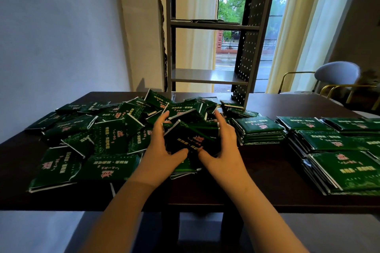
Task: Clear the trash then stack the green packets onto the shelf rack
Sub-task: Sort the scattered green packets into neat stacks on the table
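Head view: the left hand [162, 150] and right hand [224, 146] grip a bundle of green packets [191, 139] from either side, fingers curled around it, over the middle of the tabletop [267, 170]. A loose heap [92, 139] covers the left half. Neat stacks [339, 170] sit toward the right edge, and the shelf rack [209, 76] stands at the far edge.

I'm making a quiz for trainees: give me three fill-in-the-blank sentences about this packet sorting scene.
The left hand and right hand grip a bundle of packets coloured ___.
The neat stacks lie on the person's ___ side.
The loose pile lies on the person's ___ side.
Missing words: green; right; left.
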A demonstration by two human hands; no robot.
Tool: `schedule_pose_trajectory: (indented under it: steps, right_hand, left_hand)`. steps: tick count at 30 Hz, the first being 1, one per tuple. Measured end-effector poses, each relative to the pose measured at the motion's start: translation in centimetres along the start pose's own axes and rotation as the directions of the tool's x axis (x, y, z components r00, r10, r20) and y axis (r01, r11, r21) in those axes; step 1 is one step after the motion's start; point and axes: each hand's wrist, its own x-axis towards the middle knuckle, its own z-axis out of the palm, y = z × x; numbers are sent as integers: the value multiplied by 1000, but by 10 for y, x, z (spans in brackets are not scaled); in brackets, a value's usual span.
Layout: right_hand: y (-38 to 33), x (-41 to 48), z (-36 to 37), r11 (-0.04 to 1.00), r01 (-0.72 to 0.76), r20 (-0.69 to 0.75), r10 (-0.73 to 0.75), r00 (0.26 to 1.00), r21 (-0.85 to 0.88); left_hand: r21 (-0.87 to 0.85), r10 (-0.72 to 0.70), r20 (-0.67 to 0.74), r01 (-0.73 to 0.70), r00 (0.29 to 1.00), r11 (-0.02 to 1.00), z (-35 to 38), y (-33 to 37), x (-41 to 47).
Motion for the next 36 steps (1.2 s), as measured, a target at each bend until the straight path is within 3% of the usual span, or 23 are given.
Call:
schedule_pose_trajectory:
  steps: [7, 12, 18, 22, 31, 36]
  right_hand:
    - [0, 0, -1, 999, -32, -21, 32, 999, 34]
    - [3, 3, -4, 981, -141, -25, 145, 989, 132]
    - [3, 3, -3, 970, -201, 13, 201, 979, 135]
    - [4, 5, -4, 935, -253, -4, 262, 965, 251]
    - [0, 3, -3, 943, -232, 32, 231, 972, 239]
    - [3, 6, -3, 923, -324, 53, 320, 946, 210]
  left_hand:
    - [44, -30, -17, 31, 999, 999, 1, -3, 2]
    - [62, -37, -22, 38, 999, 997, 0, -5, 3]
    - [92, -77, -50, 82, 996, 992, 0, -11, 7]
    - [93, -95, -42, 99, 995, 991, 2, -11, 8]
    - [102, -34, -7, 35, 999, 994, 3, -3, 3]
    - [104, -68, -20, 70, 997, 992, 2, -3, 3]
